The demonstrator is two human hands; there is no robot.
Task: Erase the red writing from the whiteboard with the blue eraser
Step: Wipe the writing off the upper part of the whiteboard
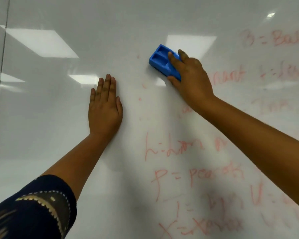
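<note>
Her right hand [191,78] grips the blue eraser [164,62] against the whiteboard [59,118] beside red writing [197,175]; left hand [104,109] lies flat, fingers released.

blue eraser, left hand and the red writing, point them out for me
blue eraser [160,58], head view, on its recessed blue back, clear of the fingers
left hand [104,109], head view, on the back of the hand lying flat on the board
red writing [193,176], head view, on the line starting "P ="

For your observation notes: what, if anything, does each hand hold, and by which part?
The right hand grips the blue eraser by its near end, pressed against the whiteboard. The left hand holds nothing, lying flat.
</note>
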